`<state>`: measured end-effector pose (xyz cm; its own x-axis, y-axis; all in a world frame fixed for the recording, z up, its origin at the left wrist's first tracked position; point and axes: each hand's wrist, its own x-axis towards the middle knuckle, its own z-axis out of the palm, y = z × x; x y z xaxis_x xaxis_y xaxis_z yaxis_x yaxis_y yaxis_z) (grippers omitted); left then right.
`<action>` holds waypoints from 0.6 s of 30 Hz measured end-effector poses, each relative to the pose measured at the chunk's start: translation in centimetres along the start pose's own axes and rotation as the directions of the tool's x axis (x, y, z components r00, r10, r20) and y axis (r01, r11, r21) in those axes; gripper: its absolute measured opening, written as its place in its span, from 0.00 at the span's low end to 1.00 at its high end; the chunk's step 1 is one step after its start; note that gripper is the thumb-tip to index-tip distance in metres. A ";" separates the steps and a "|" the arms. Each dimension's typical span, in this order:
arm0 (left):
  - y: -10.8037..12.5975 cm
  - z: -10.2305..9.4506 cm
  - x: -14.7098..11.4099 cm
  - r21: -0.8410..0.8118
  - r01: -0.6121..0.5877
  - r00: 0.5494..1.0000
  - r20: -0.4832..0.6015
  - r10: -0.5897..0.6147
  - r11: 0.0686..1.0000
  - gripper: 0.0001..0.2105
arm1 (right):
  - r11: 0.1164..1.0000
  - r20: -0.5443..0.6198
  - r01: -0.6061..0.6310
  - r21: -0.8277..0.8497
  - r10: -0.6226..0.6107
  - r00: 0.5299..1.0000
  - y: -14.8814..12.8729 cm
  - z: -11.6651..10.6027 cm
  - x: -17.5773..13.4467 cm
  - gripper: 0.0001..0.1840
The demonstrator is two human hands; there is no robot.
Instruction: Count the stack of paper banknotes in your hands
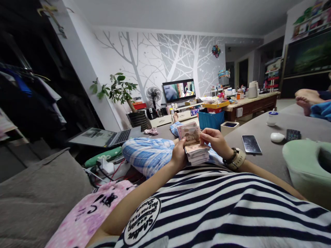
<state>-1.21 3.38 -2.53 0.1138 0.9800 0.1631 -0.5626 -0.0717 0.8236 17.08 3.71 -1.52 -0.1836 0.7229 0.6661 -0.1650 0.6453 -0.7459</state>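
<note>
A thick stack of banknotes is held above my lap, folded or bent so that some notes stand up at the far side with a printed face showing. My left hand is closed round the stack's left side, its thumb on top. At the stack's upper right, my right hand pinches the edge of a banknote between thumb and fingers. A bracelet and a pale watch sit on the right wrist. My legs in blue checked trousers lie beyond the hands.
To the right lie a phone, a white mouse, a dark remote and a green neck pillow. An open laptop stands at left above cables. Another person's foot rests at far right. A cluttered table stands beyond.
</note>
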 end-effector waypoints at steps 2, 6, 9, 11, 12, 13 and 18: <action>0.1 -0.2 -0.2 0.022 -0.011 1.000 -0.001 0.011 1.000 0.18 | 1.000 -0.015 -0.012 -0.004 0.012 1.000 0.1 -0.1 0.2 0.39; 0.5 -0.4 -0.6 0.075 -0.017 1.000 0.018 0.015 0.997 0.18 | 0.997 -0.095 -0.050 -0.062 0.044 0.994 0.6 -0.7 0.5 0.42; 0.7 -0.3 -0.9 0.140 -0.051 0.998 0.042 0.046 0.989 0.19 | 0.992 -0.132 -0.068 -0.106 0.054 0.990 0.9 -1.2 0.7 0.44; 0.8 -0.1 -1.1 0.176 -0.074 0.995 0.079 0.061 0.982 0.20 | 0.991 -0.126 -0.082 -0.109 0.068 0.990 0.9 -1.3 0.8 0.43; 0.7 -0.1 -1.2 0.182 -0.079 0.993 0.099 0.062 0.980 0.21 | 0.990 -0.118 -0.088 -0.107 0.075 0.990 0.8 -1.3 0.8 0.43; 0.7 0.0 -1.2 0.179 -0.079 0.992 0.114 0.059 0.981 0.22 | 0.990 -0.108 -0.093 -0.105 0.081 0.991 0.8 -1.3 0.8 0.43; 0.3 -0.2 -0.8 0.130 -0.060 0.996 0.075 0.050 0.990 0.20 | 0.993 -0.068 -0.065 -0.101 0.058 0.996 0.6 -1.1 0.8 0.40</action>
<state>-1.59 2.60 -2.51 0.1463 0.9586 0.2443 -0.4574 -0.1534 0.8760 17.91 4.91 -1.44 -0.1270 0.7741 0.6202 -0.0543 0.6189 -0.7836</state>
